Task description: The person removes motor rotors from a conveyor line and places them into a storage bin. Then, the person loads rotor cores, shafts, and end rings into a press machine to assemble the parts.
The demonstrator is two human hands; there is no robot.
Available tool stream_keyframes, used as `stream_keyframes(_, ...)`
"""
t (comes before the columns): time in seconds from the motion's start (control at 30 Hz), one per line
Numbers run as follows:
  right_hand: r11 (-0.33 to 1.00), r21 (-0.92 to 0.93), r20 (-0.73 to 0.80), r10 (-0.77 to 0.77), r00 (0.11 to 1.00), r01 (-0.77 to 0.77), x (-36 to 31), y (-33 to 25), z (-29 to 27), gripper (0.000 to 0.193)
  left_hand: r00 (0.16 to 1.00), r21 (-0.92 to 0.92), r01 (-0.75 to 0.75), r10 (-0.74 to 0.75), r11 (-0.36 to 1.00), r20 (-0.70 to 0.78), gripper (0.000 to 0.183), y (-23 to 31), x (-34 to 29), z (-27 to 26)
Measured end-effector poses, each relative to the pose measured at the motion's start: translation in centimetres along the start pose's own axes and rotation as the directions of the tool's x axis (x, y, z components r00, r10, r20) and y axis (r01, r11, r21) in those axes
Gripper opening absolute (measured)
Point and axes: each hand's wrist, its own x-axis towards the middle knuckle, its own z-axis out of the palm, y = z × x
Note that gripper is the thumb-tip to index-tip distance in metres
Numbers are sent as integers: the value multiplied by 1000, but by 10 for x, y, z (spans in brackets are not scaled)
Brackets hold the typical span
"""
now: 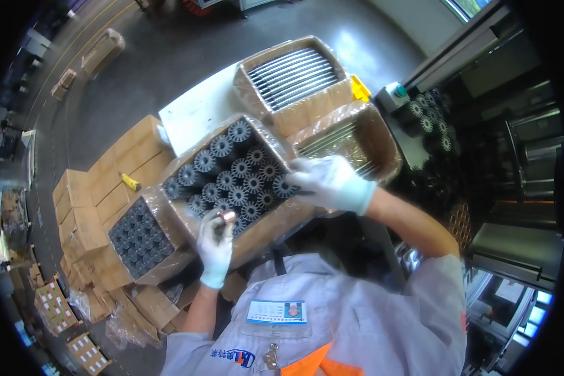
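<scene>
Copper-coloured piece (229,217) sits pinched in my left hand (215,249) at the carton's (271,229) 6 o'clock, right hand (333,182) at 3 o'clock by a dark slotted part (283,187), grip unclear, its neighbours upright, presumably to pack tight.

The left glove (215,252) and right glove (332,183) are showing matt, soft-looking cloth. The copper-coloured cylinder (228,217) is gleaming like smooth polished metal; the slotted cores (221,146) are looking like dull, ridged dark metal. Crinkled clear plastic liner (385,139) is glinting; brown cardboard cartons (128,150) are appearing matt. Metal rods (294,76) are shining smoothly. The cloth shirt (363,301) is looking matt.
</scene>
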Motion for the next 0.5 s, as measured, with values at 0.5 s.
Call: stream_keyframes(0.5, 975, -140, 108, 187, 976, -172, 58, -42, 61, 35, 997, -85, -80, 80, 993, -3, 20, -4, -6, -16)
